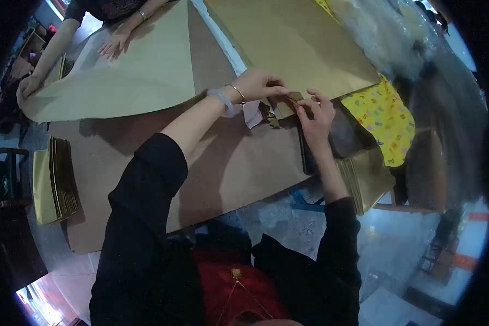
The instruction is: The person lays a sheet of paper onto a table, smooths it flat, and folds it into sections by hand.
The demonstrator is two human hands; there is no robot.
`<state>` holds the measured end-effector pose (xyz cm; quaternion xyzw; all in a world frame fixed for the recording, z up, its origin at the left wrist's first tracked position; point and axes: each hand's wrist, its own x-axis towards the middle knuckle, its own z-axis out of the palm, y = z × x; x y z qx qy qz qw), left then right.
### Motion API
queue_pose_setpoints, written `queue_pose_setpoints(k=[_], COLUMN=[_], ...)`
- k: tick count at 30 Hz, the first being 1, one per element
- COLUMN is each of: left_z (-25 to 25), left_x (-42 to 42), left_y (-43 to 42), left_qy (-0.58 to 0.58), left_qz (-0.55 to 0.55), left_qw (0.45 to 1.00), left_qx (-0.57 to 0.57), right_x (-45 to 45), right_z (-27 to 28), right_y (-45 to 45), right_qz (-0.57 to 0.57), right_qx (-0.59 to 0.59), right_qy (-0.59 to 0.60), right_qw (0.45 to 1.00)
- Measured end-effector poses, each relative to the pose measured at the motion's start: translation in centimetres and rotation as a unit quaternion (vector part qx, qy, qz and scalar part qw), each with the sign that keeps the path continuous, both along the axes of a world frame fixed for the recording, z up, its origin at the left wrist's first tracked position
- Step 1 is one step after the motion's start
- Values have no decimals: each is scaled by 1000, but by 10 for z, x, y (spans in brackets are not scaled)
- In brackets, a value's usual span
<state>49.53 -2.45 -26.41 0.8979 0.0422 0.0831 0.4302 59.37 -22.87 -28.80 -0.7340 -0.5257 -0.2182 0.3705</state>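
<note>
Over the bench (244, 179), beside a large gold sheet (304, 49), I pinch a small brownish-gold piece (293, 98) in my left hand (258, 85), right hand (316, 115) at its edge, grip unclear, apparently fine handling that calls next for steady fingertips.

You wear a black jacket (130, 250), its sleeves ending near the elbows, over a red top (212, 277) at bottom centre. A square gold pendant (236, 273) hangs on a thin chain (227, 302); a slim gold bangle (239, 91) and pale bluish band (221, 96) circle your left wrist (233, 98).
</note>
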Motion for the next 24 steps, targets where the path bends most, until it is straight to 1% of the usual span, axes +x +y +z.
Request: queue_pose_setpoints(k=[2, 4, 5, 7, 9, 11, 13, 15, 16, 17, 18, 19, 20, 23, 24], left_z=[2, 3, 4, 1, -3, -4, -3, 2, 4, 7, -1, -11, -14, -16, -13], left_x=[-3, -11, -11, -10, -9, -10, -10, -10, -10, -9, -4, 2, 5, 13, 10], left_y=[0, -2, -2, -5, -5, -5, -6, -9, -11, -13, -12, -13, -15, -19, -18], left_qy=[5, -62, -54, -55, -57, -106, -96, -86, -53, -19, -21, -62, -103, -113, -136], left_qz=[-18, -50, -62, -51, -41, -45, -43, -41, -21, -1, 0, 21, 41, 63, 52], left_qw=[1000, 997, 997, 997, 997, 993, 994, 993, 997, 998, 998, 993, 986, 986, 984], left_qx=[15, -8, -8, -8, -8, 23, 43, 63, 61, 60, 61, 93, 124, 105, 98], right_x=[2, 5, 3, -2, -2, 2, 12, 10, 9, 7, 5, 4, 6, 9, 10], right_z=[-1, -5, -3, -2, -4, -9, -12, -10, -8, -5, -1, 3, 4, 13, 18], right_y=[1, 6, 7, 8, 6, 5, 3, 5, 7, 8, 9, 9, 9, 9, 8], right_qz=[0, 9, 10, -5, -3, -1, 25, 22, 18, 20, 16, 13, 14, 21, 6], right_qx=[1, 26, 27, 69, 60, 51, 8, 23, 39, 39, 19, 0, 0, -31, -38], right_qy=[8, -17, -18, -13, -8, -1, -56, -50, -44, -45, -22, 0, -2, -34, -38], right_qw=[1000, 999, 999, 998, 998, 999, 998, 998, 998, 998, 999, 1000, 1000, 999, 999])
